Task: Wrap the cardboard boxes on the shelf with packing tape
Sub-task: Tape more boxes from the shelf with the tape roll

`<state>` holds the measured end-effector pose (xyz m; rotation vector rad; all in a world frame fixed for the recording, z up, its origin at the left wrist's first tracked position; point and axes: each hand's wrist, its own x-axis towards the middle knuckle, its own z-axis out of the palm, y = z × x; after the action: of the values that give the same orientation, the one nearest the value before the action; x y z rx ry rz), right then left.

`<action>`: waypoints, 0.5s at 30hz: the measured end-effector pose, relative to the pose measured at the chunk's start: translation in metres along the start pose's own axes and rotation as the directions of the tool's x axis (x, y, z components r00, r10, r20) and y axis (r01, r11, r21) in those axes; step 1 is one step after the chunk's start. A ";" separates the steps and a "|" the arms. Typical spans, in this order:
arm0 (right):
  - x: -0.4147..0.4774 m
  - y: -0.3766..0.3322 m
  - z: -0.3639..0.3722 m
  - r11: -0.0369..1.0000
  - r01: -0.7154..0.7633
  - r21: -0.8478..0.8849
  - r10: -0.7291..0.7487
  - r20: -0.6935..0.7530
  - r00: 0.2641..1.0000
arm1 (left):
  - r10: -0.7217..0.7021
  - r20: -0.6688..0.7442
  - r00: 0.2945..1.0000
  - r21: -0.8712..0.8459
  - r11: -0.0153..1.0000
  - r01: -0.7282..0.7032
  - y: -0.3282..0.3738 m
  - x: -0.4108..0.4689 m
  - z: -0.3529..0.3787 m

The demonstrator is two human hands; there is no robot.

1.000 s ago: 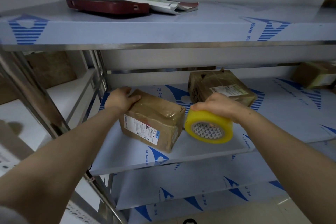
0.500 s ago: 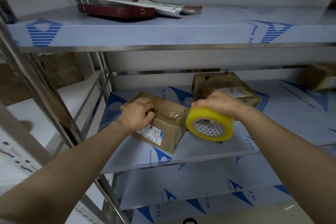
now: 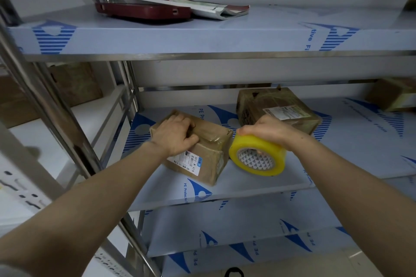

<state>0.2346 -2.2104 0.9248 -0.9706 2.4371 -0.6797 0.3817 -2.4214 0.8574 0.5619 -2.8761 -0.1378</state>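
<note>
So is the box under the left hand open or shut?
Shut: the box has its top flaps lying flat and taped down under the left hand holding it.

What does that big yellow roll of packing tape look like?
The yellow roll of packing tape is wide and glossy, wound on a white core printed with small dark triangles. It stands on edge, hole facing the camera. The right hand grips it from above, reaching into the core. It is just over the blue-filmed metal shelf, beside the brown taped cardboard box; whether it touches them is unclear.
</note>
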 end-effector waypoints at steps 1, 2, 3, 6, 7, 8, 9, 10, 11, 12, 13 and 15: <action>0.001 0.000 0.001 1.000 -0.001 -0.004 0.001 -0.003 1.000 | 0.033 -0.022 0.999 -0.018 0.999 -0.034 0.005 -0.001 -0.001; 0.001 0.000 0.002 1.000 -0.001 -0.006 0.001 -0.003 1.000 | 0.098 -0.053 0.994 -0.060 0.993 -0.101 0.010 -0.002 0.000; 0.001 0.000 0.003 1.000 -0.002 -0.005 0.002 -0.001 1.000 | 0.171 -0.077 0.982 -0.105 0.978 -0.179 0.015 -0.003 0.004; 0.001 -0.001 0.004 1.000 -0.001 0.015 0.001 0.007 1.000 | 0.227 -0.049 0.973 -0.189 0.954 -0.232 0.029 -0.005 0.011; 0.001 0.000 0.005 1.000 -0.001 0.025 0.001 0.011 1.000 | 0.206 -0.042 0.978 -0.205 0.956 -0.210 0.031 -0.003 0.011; 0.001 0.000 0.005 1.000 0.000 0.029 0.000 0.012 1.000 | 0.189 -0.036 0.981 -0.213 0.958 -0.192 0.033 -0.001 0.010; 0.002 0.000 0.006 1.000 0.002 0.026 -0.002 0.010 1.000 | 0.187 -0.025 0.982 -0.219 0.957 -0.188 0.036 0.000 0.009; 0.003 0.000 0.006 1.000 0.005 0.021 -0.005 0.006 1.000 | 0.197 -0.021 0.980 -0.230 0.953 -0.196 0.039 0.002 0.008; 0.004 0.000 0.007 1.000 0.006 0.021 -0.006 0.001 1.000 | 0.213 -0.029 0.977 -0.244 0.946 -0.214 0.043 0.003 0.008; 0.005 0.000 0.007 1.000 0.007 0.027 -0.007 -0.004 1.000 | 0.228 -0.040 0.973 -0.253 0.939 -0.231 0.046 0.004 0.009; 0.006 0.000 0.008 0.999 0.006 0.039 -0.006 -0.008 1.000 | 0.235 -0.041 0.971 -0.250 0.939 -0.238 0.050 0.003 0.010; 0.007 -0.001 0.009 0.998 0.011 0.060 -0.010 -0.009 1.000 | 0.241 -0.023 0.970 -0.218 0.946 -0.240 0.053 0.003 0.012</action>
<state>0.2351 -2.2186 0.9162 -0.9596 2.4061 -0.7573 0.3573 -2.3728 0.8532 0.1673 -2.8523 -0.4120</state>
